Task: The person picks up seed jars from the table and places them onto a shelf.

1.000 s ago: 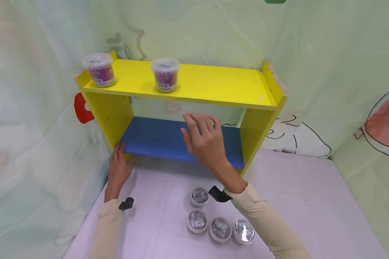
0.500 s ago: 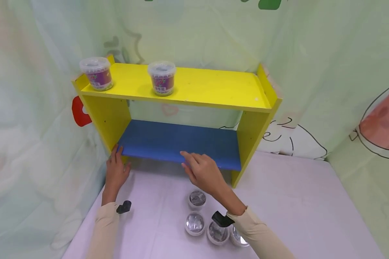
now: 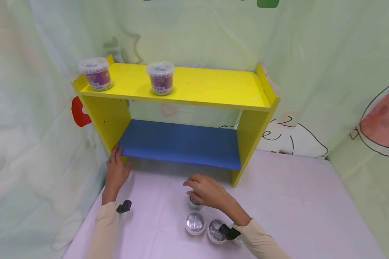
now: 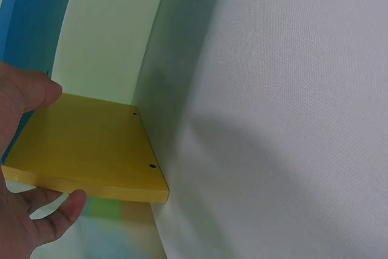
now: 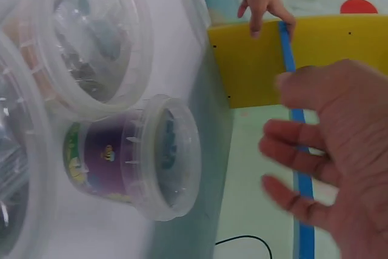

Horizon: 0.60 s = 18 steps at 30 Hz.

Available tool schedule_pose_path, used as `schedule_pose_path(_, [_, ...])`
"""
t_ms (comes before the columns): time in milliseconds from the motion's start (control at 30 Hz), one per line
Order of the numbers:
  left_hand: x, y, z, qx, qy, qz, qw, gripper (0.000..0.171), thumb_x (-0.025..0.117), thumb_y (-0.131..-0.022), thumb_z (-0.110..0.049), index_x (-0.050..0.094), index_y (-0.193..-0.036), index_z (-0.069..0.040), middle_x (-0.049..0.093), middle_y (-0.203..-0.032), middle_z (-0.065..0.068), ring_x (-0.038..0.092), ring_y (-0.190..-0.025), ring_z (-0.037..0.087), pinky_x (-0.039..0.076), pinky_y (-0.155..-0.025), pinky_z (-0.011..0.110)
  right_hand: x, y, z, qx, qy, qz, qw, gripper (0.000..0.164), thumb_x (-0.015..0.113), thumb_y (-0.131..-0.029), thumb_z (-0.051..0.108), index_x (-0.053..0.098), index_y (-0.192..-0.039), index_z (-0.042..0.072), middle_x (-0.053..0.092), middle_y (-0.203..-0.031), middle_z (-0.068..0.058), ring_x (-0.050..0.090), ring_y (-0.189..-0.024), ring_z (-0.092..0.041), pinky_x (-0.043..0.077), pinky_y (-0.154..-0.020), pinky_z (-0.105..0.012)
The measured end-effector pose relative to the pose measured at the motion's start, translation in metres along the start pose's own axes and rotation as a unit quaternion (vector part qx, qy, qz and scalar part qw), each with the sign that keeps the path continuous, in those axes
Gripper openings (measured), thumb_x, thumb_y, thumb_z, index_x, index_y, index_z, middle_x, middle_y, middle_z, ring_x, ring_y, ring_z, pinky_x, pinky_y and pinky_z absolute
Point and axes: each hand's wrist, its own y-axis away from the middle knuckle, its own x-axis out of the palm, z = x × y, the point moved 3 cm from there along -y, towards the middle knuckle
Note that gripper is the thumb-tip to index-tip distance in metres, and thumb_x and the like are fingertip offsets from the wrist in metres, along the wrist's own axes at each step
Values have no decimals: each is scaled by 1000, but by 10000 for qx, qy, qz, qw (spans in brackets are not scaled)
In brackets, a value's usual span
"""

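My left hand (image 3: 116, 174) grips the front edge of the yellow left side panel (image 4: 91, 144) of a small shelf. In the left wrist view, the thumb lies on one side of the panel and fingers on the other. My right hand (image 3: 209, 190) is over a lidded plastic tub (image 5: 109, 156) with a purple label, its fingers loosely bent and apart from the tub in the right wrist view. That hand partly hides the tub in the head view. Two similar tubs (image 3: 96, 76) (image 3: 161, 80) stand on the yellow top board (image 3: 210, 84), at its left end and left of its middle.
Closer to me on the pale tablecloth (image 3: 295, 201) stand more lidded tubs (image 3: 195, 223), one mostly hidden by the right wrist. The shelf's lower board (image 3: 181, 142) is blue. Printed curtains (image 3: 311, 72) hang behind and beside the shelf.
My right hand has come down from in front of the shelf to the nearest tub below it. The left hand stays on the shelf's side panel.
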Motion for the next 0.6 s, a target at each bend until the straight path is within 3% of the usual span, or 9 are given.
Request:
schedule_pose_path(167, [1, 0, -1, 13, -12, -24, 10000, 72, 64, -92, -6, 21, -149, 1, 12, -160, 20, 37, -117, 52, 41, -97, 64, 11, 12, -2, 659, -133, 1182, 9907, 38, 72, -87, 23, 65, -123, 12, 65, -117, -8, 63, -106, -23, 56, -85, -41])
schedule_pose_path(267, [1, 1, -1, -40, -36, 30, 10000, 71, 63, -92, -7, 21, -149, 1, 12, -160, 20, 36, -118, 51, 41, -98, 64, 18, 19, -3, 939, -211, 1638, 9818, 44, 72, -88, 27, 62, -128, 12, 63, -122, -10, 60, -113, -28, 55, -85, -46])
schedule_pose_path(600, [1, 0, -2, -60, 0, 21, 10000, 71, 63, -93, -7, 20, -149, 0, 11, -160, 19, 35, -118, 50, 40, -99, 63, 23, 28, -7, 1167, -419, 1858, 9747, 52, 72, -89, 31, 57, -134, 10, 61, -126, -12, 60, -115, -28, 55, -83, -43])
